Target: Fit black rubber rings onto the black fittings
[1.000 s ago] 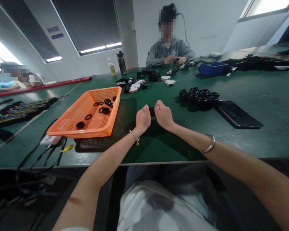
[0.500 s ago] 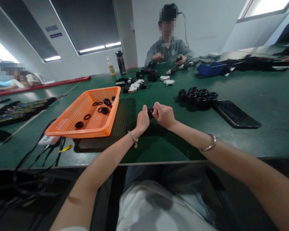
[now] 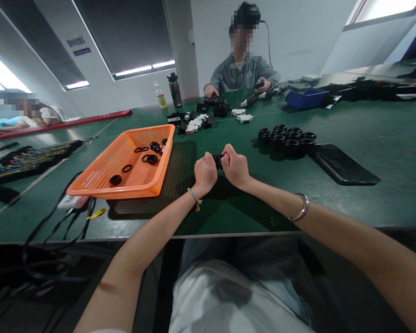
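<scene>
Left hand (image 3: 205, 174) and right hand (image 3: 236, 169) hold 1 black part (image 3: 217, 161) in their grip, the wall sign (image 3: 82, 52) illegible.

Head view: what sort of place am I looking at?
Probably a workshop for small-parts assembly: a basket holds loose black rings, more black parts stand grouped on the table, and a co-worker sits across it.

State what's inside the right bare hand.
The right bare hand grips one side of a small black part; the left bare hand grips the other. Only the stretch between them shows. Curled fingers cover the rest, so its full shape can't be seen.
</scene>
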